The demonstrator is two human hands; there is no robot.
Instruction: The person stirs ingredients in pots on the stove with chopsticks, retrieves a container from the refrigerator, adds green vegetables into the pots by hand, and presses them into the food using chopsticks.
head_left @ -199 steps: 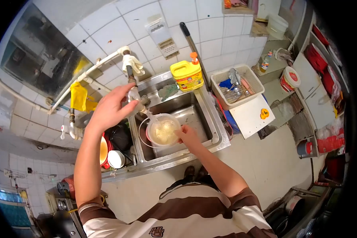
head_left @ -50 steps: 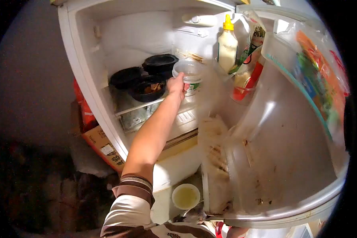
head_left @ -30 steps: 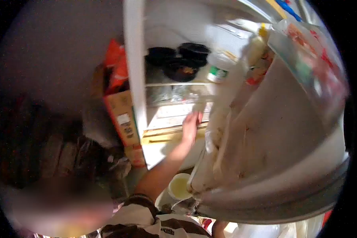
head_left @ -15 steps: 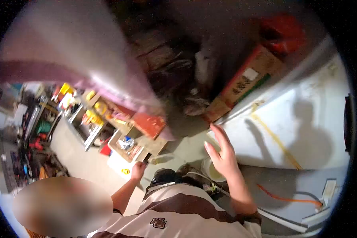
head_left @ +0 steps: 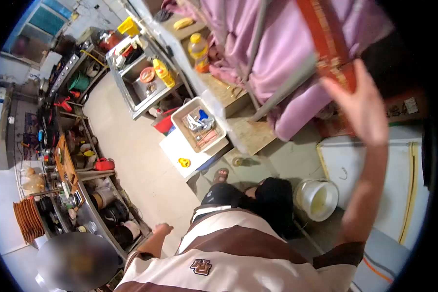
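Note:
My right hand (head_left: 362, 109) is raised at the upper right, thumb and fingers spread wide. A long red strip with pale yellowish markings (head_left: 328, 39) runs down between the thumb and fingers. Blur hides whether they touch. Beside the strip hangs pink cloth (head_left: 287, 41), with grey metal poles (head_left: 289, 87) in front of it. Low on the left, my left hand (head_left: 162, 229) is loosely closed over the floor, with nothing visible in it.
A basket of utensils (head_left: 179, 118) stands on a white surface (head_left: 173, 148). Beyond are a metal sink (head_left: 131, 80) and a bottle with orange liquid (head_left: 198, 51). Crowded shelves (head_left: 90, 182) line the left. A white bucket (head_left: 332, 197) stands by my legs, near a white panel (head_left: 348, 163).
The view has swung, bringing the sink, shelves and bucket into clearer sight. My right hand has risen to the red strip. My left hand has moved lower and away from the table.

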